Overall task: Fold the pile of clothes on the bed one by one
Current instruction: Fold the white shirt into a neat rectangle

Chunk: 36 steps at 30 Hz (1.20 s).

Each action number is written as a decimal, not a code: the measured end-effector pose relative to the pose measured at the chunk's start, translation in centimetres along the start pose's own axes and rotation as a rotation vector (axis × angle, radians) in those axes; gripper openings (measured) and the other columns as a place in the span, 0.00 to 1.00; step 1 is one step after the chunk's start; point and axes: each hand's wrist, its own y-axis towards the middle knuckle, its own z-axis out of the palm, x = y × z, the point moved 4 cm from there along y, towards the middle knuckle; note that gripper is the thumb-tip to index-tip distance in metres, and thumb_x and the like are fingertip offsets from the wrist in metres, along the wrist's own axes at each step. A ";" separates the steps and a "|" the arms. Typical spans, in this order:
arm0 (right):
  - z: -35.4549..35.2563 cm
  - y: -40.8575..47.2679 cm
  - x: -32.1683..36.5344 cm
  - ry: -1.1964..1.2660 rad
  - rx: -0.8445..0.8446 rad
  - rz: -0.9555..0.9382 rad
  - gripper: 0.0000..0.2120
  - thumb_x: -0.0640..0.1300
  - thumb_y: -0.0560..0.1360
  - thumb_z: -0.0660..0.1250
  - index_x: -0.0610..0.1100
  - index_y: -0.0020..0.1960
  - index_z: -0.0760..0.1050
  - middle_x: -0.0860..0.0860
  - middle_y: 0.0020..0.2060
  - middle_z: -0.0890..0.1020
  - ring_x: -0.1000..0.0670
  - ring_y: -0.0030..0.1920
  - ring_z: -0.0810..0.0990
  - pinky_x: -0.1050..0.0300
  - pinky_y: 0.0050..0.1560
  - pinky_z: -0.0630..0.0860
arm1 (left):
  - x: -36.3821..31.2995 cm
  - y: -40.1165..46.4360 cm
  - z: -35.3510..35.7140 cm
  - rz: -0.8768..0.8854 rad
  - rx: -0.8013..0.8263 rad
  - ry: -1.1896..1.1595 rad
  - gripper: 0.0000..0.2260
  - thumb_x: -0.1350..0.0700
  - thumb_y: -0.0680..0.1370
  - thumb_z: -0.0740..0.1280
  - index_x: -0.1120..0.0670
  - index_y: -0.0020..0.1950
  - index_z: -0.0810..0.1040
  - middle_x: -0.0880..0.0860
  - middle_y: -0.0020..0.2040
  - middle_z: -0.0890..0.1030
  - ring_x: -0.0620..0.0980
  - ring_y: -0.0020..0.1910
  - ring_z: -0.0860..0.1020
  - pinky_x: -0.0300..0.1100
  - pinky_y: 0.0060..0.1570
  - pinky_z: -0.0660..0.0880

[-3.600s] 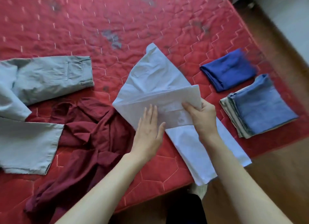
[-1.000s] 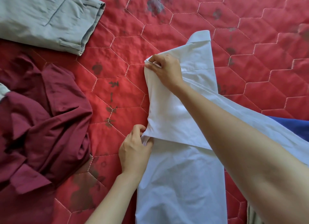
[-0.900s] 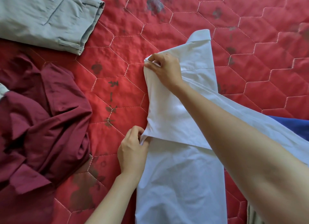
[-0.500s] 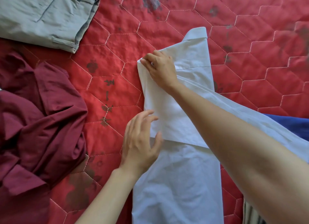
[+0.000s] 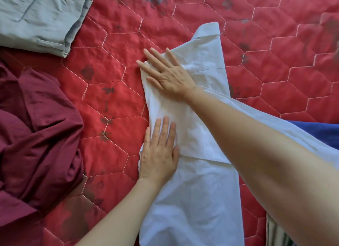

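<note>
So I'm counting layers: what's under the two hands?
Both the left hand and the right hand press flat on the folded white shirt; beneath it only the red quilt shows, deeper layers hidden.

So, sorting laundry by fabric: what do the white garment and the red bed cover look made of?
White garment: thin woven fabric, perhaps cotton, matte, finely creased, holding sharp folds. Red bed cover: quilted padded textile, slight sheen, stitched in puffy hexagons; fibre unclear.

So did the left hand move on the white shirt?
Yes. The left hand let go of the white cotton shirt's fold corner and now lies flat on it, fingers toward the far collar.
</note>
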 end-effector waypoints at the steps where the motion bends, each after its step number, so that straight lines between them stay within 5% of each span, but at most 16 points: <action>1: -0.3 0.6 -0.9 0.006 -0.010 0.069 0.25 0.55 0.83 0.42 0.53 0.79 0.46 0.49 0.79 0.50 0.49 0.78 0.47 0.44 0.76 0.42 | 0.0 0.0 0.0 0.000 -0.005 0.008 0.27 0.50 0.79 0.53 0.59 0.77 0.58 0.59 0.78 0.55 0.58 0.78 0.51 0.56 0.75 0.47; 4: -1.2 0.1 -2.6 0.021 -0.061 0.239 0.25 0.54 0.84 0.43 0.50 0.79 0.48 0.47 0.79 0.51 0.47 0.78 0.47 0.45 0.76 0.42 | -0.2 0.0 -0.3 0.006 -0.005 0.024 0.27 0.51 0.79 0.53 0.59 0.77 0.59 0.60 0.78 0.56 0.59 0.77 0.53 0.57 0.75 0.48; 9: -2.2 -9.3 -0.6 0.189 -0.425 0.359 0.21 0.48 0.83 0.54 0.43 0.74 0.65 0.41 0.74 0.65 0.41 0.75 0.61 0.40 0.75 0.54 | -0.5 2.2 -1.9 0.078 0.018 0.070 0.26 0.50 0.80 0.50 0.59 0.75 0.63 0.60 0.76 0.62 0.60 0.75 0.60 0.58 0.73 0.48; 17: 1.8 -27.5 -4.1 0.207 -0.356 0.858 0.14 0.38 0.79 0.62 0.37 0.64 0.76 0.39 0.62 0.77 0.37 0.61 0.75 0.40 0.63 0.68 | -1.7 11.7 -3.1 0.308 0.093 0.022 0.30 0.45 0.79 0.40 0.57 0.78 0.56 0.58 0.78 0.55 0.58 0.78 0.52 0.54 0.74 0.44; 21: 1.9 -31.4 -7.7 0.168 -0.330 1.098 0.12 0.47 0.79 0.61 0.41 0.56 0.78 0.43 0.51 0.78 0.38 0.52 0.75 0.46 0.56 0.65 | -2.3 12.8 -2.5 0.283 0.051 0.004 0.30 0.44 0.79 0.40 0.55 0.79 0.54 0.56 0.79 0.52 0.56 0.78 0.49 0.53 0.74 0.43; 27: 2.2 -34.0 -11.0 0.003 -0.211 0.994 0.26 0.66 0.74 0.63 0.42 0.50 0.76 0.45 0.45 0.77 0.42 0.48 0.74 0.48 0.52 0.63 | -2.4 12.7 -2.4 0.237 -0.050 -0.093 0.25 0.47 0.82 0.47 0.53 0.77 0.59 0.55 0.78 0.57 0.54 0.78 0.53 0.53 0.74 0.46; 32: 0.8 -34.2 -12.7 0.031 -0.328 0.806 0.19 0.56 0.78 0.62 0.40 0.41 0.75 0.44 0.36 0.76 0.41 0.40 0.75 0.48 0.45 0.63 | -2.1 12.9 -2.5 0.204 -0.081 -0.150 0.24 0.48 0.82 0.50 0.54 0.76 0.62 0.56 0.78 0.59 0.54 0.77 0.55 0.52 0.74 0.46; 36: 0.9 -34.1 -14.1 0.075 -0.292 0.804 0.18 0.54 0.79 0.61 0.39 0.43 0.76 0.43 0.41 0.78 0.41 0.45 0.75 0.47 0.48 0.64 | -2.3 12.9 -2.3 0.207 -0.063 -0.064 0.25 0.47 0.82 0.47 0.54 0.78 0.57 0.56 0.78 0.56 0.54 0.77 0.52 0.52 0.74 0.45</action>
